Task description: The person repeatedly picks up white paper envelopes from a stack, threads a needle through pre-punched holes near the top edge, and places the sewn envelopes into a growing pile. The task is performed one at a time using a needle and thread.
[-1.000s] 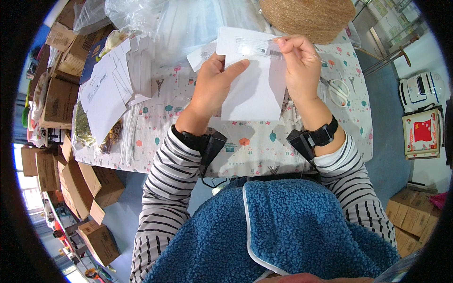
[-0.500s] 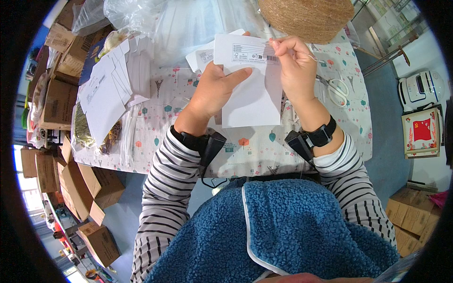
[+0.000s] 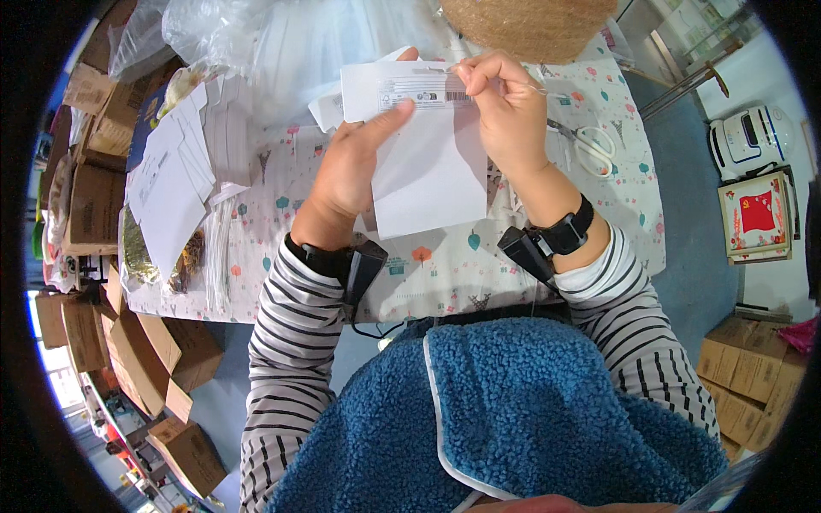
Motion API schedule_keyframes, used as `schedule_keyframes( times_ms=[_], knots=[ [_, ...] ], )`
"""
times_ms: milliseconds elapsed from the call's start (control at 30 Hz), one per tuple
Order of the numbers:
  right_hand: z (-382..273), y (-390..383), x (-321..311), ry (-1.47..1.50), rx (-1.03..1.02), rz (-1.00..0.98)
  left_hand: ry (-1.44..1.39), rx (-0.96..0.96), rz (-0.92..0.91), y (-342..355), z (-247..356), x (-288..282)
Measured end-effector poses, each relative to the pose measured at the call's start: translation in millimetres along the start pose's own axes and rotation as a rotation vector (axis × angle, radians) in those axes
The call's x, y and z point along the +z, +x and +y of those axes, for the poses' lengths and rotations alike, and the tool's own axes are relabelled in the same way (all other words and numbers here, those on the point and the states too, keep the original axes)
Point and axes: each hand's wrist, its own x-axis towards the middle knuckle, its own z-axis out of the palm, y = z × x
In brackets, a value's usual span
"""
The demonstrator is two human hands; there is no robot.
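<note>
My left hand (image 3: 351, 162) grips a white card (image 3: 429, 171) with a printed label at its top, thumb on the front, a fingertip showing above the top edge. My right hand (image 3: 513, 120) pinches a thin pale strand (image 3: 539, 90) at the card's upper right corner; its loose length curves out past my knuckles. Another white card (image 3: 327, 111) shows behind the held one. Scissors with white handles (image 3: 596, 158) lie on the patterned tablecloth (image 3: 428, 291) to the right of my right hand.
Left on the table are fanned white cards (image 3: 167, 175), thin white strips (image 3: 221, 248) and bagged dried material (image 3: 145, 256). Plastic bags (image 3: 214, 30) and a brown fibrous bundle (image 3: 526, 21) lie at the back. Cardboard boxes stand left (image 3: 128, 342) and lower right (image 3: 744, 368); a white appliance (image 3: 748, 137) is at right.
Both hands and the card have shifted left, the card tilting slightly and its label moving with it. The whole view has also shifted a little. The grips stay the same.
</note>
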Motion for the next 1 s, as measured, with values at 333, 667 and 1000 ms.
schedule_keyframes(
  times_ms=[333,667,1000],
  knots=[
    [0.2,-0.7,2.1,0.179,0.051,-0.021,-0.295,-0.008,-0.043,3.2,0.1,-9.9],
    [-2.4,2.0,3.2,0.187,-0.001,0.043,-0.229,0.030,-0.032,7.8,-3.0,-15.9],
    [-3.7,5.4,-4.1,0.198,-0.022,0.122,0.040,-0.164,-0.105,-0.1,-2.3,-21.0]
  ],
)
